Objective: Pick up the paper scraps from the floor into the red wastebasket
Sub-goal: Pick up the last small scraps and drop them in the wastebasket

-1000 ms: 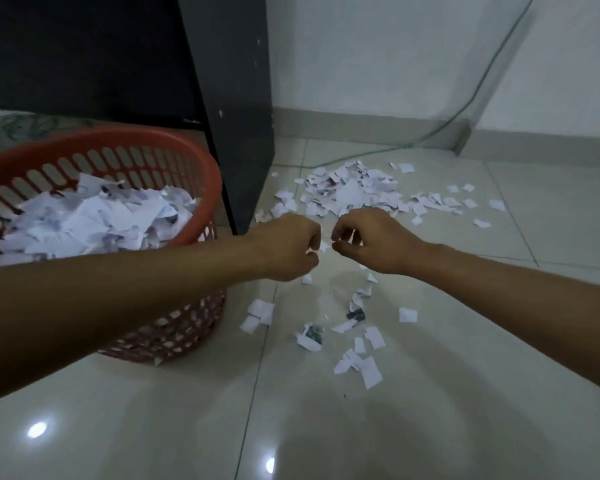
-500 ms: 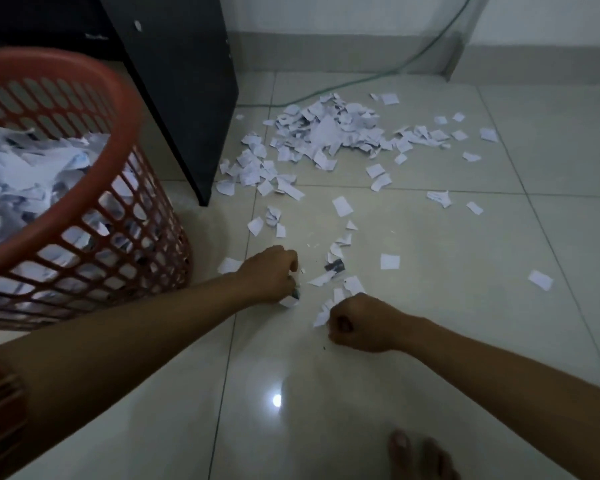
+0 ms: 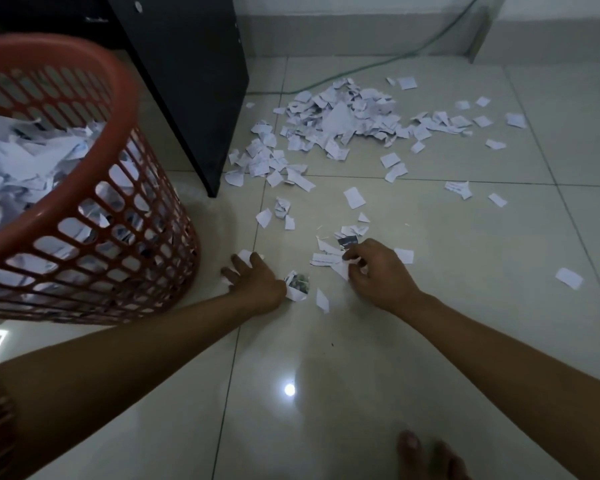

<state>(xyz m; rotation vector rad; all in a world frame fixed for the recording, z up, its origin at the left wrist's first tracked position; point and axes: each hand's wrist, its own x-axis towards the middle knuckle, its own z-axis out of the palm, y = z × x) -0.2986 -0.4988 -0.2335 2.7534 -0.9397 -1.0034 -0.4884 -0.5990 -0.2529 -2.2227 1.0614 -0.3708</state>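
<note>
Both bare forearms reach forward and down, hands low and apart.

The left hand (image 3: 257,284) lies palm-down with fingers spread and nearly straight. The right hand (image 3: 378,275) has its fingers curled inward, tips bunched together. Bare toes (image 3: 426,455) show at the lower edge.

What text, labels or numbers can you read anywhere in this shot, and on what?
None can be read.
White paper scraps on the floor: faint printed lines, too small and blurred to read.
Dark printed scrap by the right hand: blurred.
Picture-printed scrap beside the left hand: no legible words.
Red plastic lattice wastebasket: no label visible.
</note>
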